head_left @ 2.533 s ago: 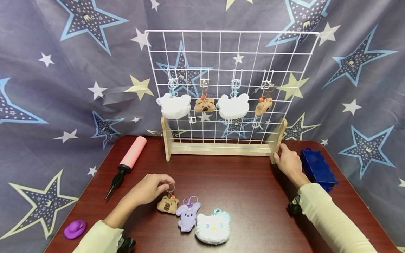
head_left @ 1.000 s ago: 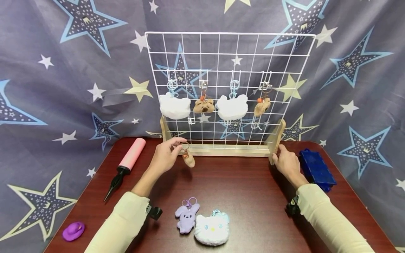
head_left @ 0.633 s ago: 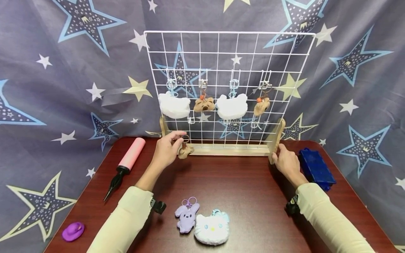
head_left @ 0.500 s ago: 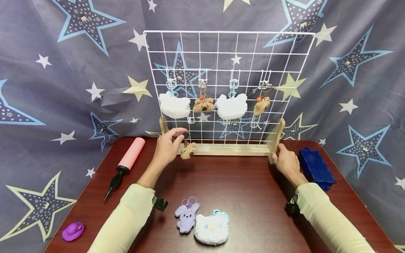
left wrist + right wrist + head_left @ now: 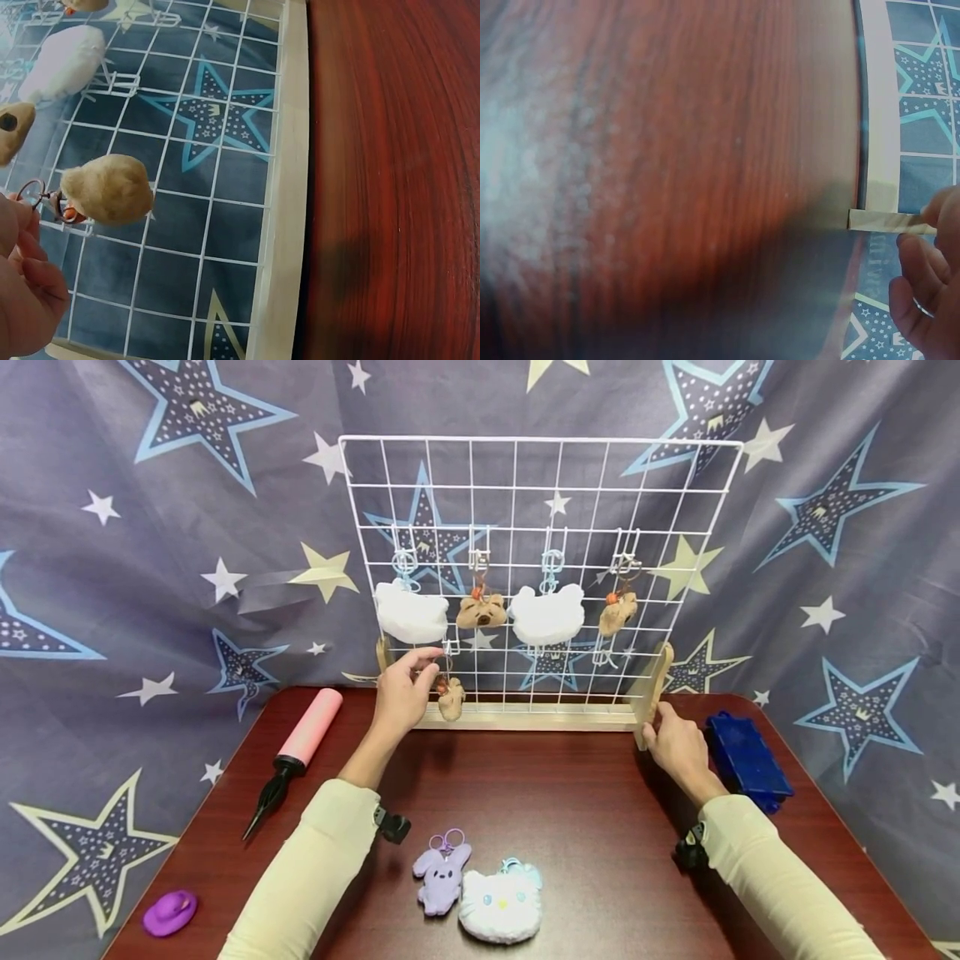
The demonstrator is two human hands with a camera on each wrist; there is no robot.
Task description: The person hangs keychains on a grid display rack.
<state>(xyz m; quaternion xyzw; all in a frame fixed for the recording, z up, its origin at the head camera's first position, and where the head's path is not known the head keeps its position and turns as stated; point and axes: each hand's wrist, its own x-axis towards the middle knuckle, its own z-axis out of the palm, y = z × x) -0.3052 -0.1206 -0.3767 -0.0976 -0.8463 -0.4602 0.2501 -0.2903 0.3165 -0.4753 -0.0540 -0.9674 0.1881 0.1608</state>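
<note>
My left hand pinches the metal ring of a brown plush bear keychain by thumb and fingertips. The bear dangles in front of the lower left of a white wire grid rack, close to a white hook. In the left wrist view its plain brown side shows. My right hand grips the rack's right wooden leg, thumb and fingers on either side of it. White plush keychains and brown bear ones hang from the hooks higher up.
A purple bunny keychain and a white cat-face plush keychain lie at the table's front. A pink hand pump and a purple hat-shaped item are on the left. A blue box stands right of my right hand.
My left hand took the brown bear keychain off the table, carried it up and forward to the rack, and has risen further toward the lower left hook. My right hand stays on the leg.
</note>
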